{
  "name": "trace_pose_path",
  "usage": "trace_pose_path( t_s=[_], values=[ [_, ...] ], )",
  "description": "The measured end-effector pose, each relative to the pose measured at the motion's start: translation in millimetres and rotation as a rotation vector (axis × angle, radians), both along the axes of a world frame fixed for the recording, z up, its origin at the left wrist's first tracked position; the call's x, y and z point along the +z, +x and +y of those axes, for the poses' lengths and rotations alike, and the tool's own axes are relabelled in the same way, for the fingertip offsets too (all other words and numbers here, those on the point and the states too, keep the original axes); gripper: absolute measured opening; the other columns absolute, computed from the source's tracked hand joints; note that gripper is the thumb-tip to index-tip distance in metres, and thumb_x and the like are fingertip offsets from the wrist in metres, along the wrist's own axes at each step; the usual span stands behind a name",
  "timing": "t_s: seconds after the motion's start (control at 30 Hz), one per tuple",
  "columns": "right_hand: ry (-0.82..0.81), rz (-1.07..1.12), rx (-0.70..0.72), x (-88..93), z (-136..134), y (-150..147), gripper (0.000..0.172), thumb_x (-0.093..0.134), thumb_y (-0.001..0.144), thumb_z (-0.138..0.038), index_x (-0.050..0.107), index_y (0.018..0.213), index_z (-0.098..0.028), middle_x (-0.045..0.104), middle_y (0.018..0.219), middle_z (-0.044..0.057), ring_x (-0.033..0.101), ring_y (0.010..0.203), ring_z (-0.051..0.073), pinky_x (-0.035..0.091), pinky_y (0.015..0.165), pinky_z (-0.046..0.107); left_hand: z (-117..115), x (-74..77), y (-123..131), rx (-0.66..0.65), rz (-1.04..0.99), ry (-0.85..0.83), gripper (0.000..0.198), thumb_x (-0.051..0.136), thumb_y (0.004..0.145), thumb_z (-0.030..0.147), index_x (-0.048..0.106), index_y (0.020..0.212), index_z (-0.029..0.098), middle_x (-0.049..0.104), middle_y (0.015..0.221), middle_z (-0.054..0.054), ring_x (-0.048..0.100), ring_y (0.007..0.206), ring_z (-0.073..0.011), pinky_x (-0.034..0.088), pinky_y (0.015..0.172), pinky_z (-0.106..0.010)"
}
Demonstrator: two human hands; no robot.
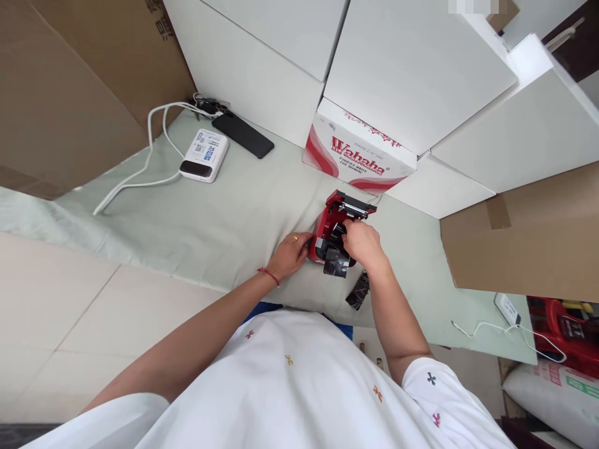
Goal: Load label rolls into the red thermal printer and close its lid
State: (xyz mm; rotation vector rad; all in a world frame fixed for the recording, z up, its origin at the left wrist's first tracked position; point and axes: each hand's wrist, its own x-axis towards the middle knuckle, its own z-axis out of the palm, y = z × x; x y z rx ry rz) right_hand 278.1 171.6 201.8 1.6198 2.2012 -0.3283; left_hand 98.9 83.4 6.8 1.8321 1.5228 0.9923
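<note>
A red printer-like machine (319, 228) stands on the cloth-covered table in front of me with its black lid (355, 202) raised. From its front hangs a glossy dark strip (336, 263). My left hand (291, 255) is closed against the machine's left side, gripping its edge; a ring and a red bracelet show on it. My right hand (362, 242) reaches into the open body from the right. Its fingertips are pinched at a dark roll (337, 233) inside, partly hidden by the hand. A second dark, patterned strip (358, 292) lies beneath my right forearm.
Behind the machine sits a Wahaha water carton (360, 153) against white boxes (416, 68). At the left are a white power bank (204, 156), a cable and a black phone (243, 135). Brown cartons (519, 231) flank both sides. Another white device (507, 309) lies at right.
</note>
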Motion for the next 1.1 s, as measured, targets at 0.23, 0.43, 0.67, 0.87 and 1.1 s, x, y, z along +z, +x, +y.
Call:
trace_pose_path(
  t_s=[0.23, 0.43, 0.67, 0.87, 1.1],
  values=[
    [-0.008, -0.019, 0.017, -8.1, 6.6, -10.0, 0.042, 0.057, 0.107, -0.013, 0.075, 0.145, -0.019, 0.08, 0.14, 0.02, 0.077, 0.127, 0.037, 0.059, 0.099, 0.042, 1.6, -1.2, -0.4, -0.009, -0.007, -0.002, 0.049, 0.049, 0.1, 0.016, 0.072, 0.143, 0.019, 0.082, 0.136, -0.016, 0.076, 0.131, -0.034, 0.06, 0.122, -0.058],
    [-0.009, 0.091, 0.004, -10.7, 10.5, 0.3, 0.048, 0.061, 0.11, -0.02, 0.071, 0.156, -0.024, 0.077, 0.155, 0.013, 0.074, 0.138, 0.032, 0.056, 0.11, 0.04, 1.6, -2.5, -1.0, 0.003, -0.012, 0.001, 0.049, 0.05, 0.1, 0.016, 0.072, 0.143, 0.021, 0.082, 0.135, -0.015, 0.076, 0.13, -0.0339, 0.061, 0.121, -0.059],
    [-0.001, 0.194, -0.068, -30.6, 12.1, 9.0, 0.048, 0.059, 0.111, -0.022, 0.071, 0.157, -0.028, 0.081, 0.152, 0.007, 0.074, 0.14, 0.028, 0.057, 0.115, 0.04, 0.9, -1.7, -1.5, 0.007, -0.027, 0.0, 0.051, 0.051, 0.098, 0.015, 0.072, 0.144, 0.022, 0.082, 0.135, -0.014, 0.076, 0.129, -0.0334, 0.061, 0.121, -0.058],
    [0.017, 0.339, 0.027, -27.3, -1.1, 13.5, 0.044, 0.059, 0.112, -0.019, 0.075, 0.152, -0.022, 0.07, 0.167, 0.011, 0.07, 0.145, 0.029, 0.055, 0.122, 0.045, 0.3, 0.5, -0.9, 0.025, -0.06, -0.024, 0.048, 0.052, 0.096, 0.016, 0.075, 0.138, 0.021, 0.083, 0.132, -0.014, 0.076, 0.127, -0.0331, 0.061, 0.121, -0.058],
    [-0.02, 0.502, 0.219, -17.6, -84.0, 38.6, 0.046, 0.058, 0.112, -0.019, 0.077, 0.154, -0.016, 0.069, 0.169, 0.014, 0.06, 0.157, 0.031, 0.051, 0.134, 0.052, 12.5, 2.6, -5.7, 0.134, -0.178, -0.098, 0.037, 0.052, 0.102, 0.025, 0.078, 0.129, 0.022, 0.086, 0.122, -0.011, 0.082, 0.112, -0.0293, 0.069, 0.106, -0.05]
  ],
)
